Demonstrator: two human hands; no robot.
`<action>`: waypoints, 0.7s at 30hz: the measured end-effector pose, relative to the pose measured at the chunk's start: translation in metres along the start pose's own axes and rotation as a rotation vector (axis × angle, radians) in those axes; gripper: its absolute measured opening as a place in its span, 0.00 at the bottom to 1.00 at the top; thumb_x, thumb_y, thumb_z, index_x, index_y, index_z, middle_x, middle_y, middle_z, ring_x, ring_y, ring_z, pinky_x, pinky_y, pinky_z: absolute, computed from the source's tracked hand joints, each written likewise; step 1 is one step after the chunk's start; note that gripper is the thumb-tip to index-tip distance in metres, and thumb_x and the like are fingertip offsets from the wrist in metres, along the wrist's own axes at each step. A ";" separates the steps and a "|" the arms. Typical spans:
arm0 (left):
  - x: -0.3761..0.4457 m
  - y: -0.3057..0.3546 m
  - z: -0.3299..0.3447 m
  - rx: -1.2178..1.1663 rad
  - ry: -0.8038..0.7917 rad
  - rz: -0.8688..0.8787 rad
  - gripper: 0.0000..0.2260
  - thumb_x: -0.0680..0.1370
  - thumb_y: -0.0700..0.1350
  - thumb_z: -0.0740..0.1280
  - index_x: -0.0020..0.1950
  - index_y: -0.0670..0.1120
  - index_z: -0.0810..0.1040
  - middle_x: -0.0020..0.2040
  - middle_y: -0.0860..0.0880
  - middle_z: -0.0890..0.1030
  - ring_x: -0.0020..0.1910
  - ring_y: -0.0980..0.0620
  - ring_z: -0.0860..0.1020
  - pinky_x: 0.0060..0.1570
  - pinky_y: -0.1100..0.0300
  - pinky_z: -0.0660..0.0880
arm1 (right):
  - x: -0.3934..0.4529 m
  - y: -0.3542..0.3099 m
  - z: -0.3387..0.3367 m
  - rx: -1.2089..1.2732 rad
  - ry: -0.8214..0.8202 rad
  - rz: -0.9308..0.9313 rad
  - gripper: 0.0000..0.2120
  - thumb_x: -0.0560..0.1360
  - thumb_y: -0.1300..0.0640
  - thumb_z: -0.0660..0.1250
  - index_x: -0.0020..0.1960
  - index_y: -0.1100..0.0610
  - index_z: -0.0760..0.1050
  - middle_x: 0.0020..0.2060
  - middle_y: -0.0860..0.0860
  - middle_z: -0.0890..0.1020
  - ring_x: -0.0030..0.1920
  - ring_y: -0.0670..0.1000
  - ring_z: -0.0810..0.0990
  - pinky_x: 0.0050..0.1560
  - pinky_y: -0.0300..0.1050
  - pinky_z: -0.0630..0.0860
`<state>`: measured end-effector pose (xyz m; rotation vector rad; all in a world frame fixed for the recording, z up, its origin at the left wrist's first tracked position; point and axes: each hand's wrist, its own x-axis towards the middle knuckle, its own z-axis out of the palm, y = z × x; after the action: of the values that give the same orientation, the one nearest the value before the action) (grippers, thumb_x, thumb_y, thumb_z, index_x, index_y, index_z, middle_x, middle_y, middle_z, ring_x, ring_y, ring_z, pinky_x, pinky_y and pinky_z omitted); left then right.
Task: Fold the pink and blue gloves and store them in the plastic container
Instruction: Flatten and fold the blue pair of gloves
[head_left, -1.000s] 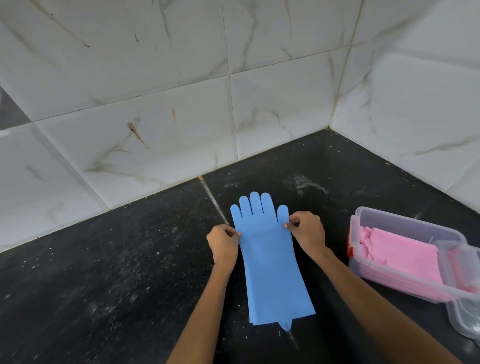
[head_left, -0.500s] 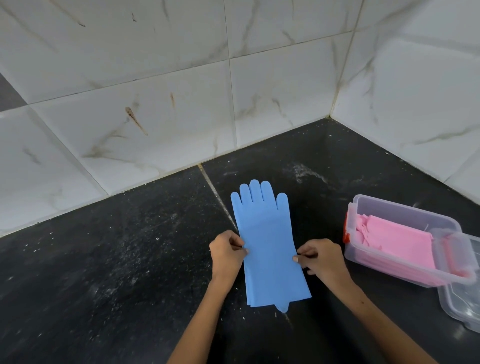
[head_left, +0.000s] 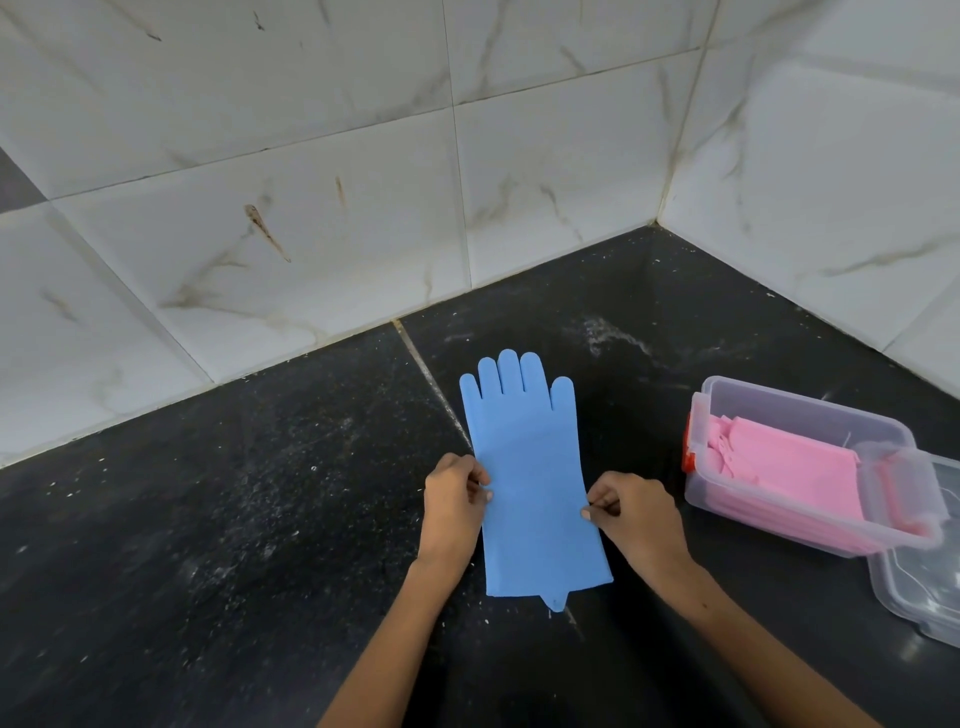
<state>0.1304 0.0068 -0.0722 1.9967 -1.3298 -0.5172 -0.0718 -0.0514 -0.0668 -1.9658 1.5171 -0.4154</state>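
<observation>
Now, from the head camera, the blue glove (head_left: 530, 483) lies flat on the dark bench (head_left: 234, 519), fingers pointing away toward the tiled wall (head_left: 311, 208), cuff nearest the person. It looks like more than one layer stacked (whether it is one glove or the pair laid together, I cannot tell). The left hand (head_left: 454, 506) pinches the glove's left edge at about mid-length, fingers closed on the rim; the right hand (head_left: 636, 517) does the same on the right edge, thumb and forefinger nipped on it. Over to the right stands the plastic container (head_left: 800, 410), open, with the pink gloves (head_left: 795, 467) already folded inside, and a clear lid (head_left: 919, 587) lying just beside it, partly tucked under its near end.

Judging by the look, this glove is light, soft and rubbery, so it should bend easily but may spring back or cling to the bench. Holding both side edges at the middle seems sensible for doubling it over; a pressed crease will likely help it stay.
</observation>
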 end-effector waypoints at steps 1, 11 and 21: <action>0.000 -0.001 0.000 0.009 -0.001 0.013 0.10 0.71 0.31 0.71 0.41 0.46 0.75 0.47 0.50 0.75 0.40 0.54 0.76 0.44 0.66 0.77 | -0.001 0.001 0.000 -0.019 -0.010 -0.007 0.06 0.70 0.56 0.73 0.45 0.53 0.78 0.44 0.48 0.83 0.41 0.42 0.79 0.46 0.35 0.75; 0.009 -0.029 -0.010 0.241 -0.178 0.467 0.10 0.77 0.39 0.65 0.56 0.46 0.81 0.67 0.51 0.76 0.67 0.52 0.73 0.63 0.55 0.73 | 0.037 0.005 -0.013 -0.065 -0.167 -0.441 0.19 0.72 0.70 0.66 0.58 0.53 0.79 0.62 0.47 0.79 0.64 0.45 0.75 0.66 0.37 0.71; 0.021 -0.046 -0.023 0.124 -0.293 0.531 0.14 0.76 0.41 0.67 0.62 0.48 0.79 0.66 0.52 0.75 0.67 0.63 0.67 0.72 0.63 0.58 | 0.053 0.025 -0.017 -0.039 -0.274 -0.527 0.15 0.71 0.64 0.72 0.57 0.55 0.81 0.60 0.46 0.79 0.63 0.43 0.76 0.70 0.49 0.69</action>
<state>0.1836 0.0059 -0.0889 1.5995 -2.0303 -0.4910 -0.0849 -0.1106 -0.0758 -2.3347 0.8353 -0.3113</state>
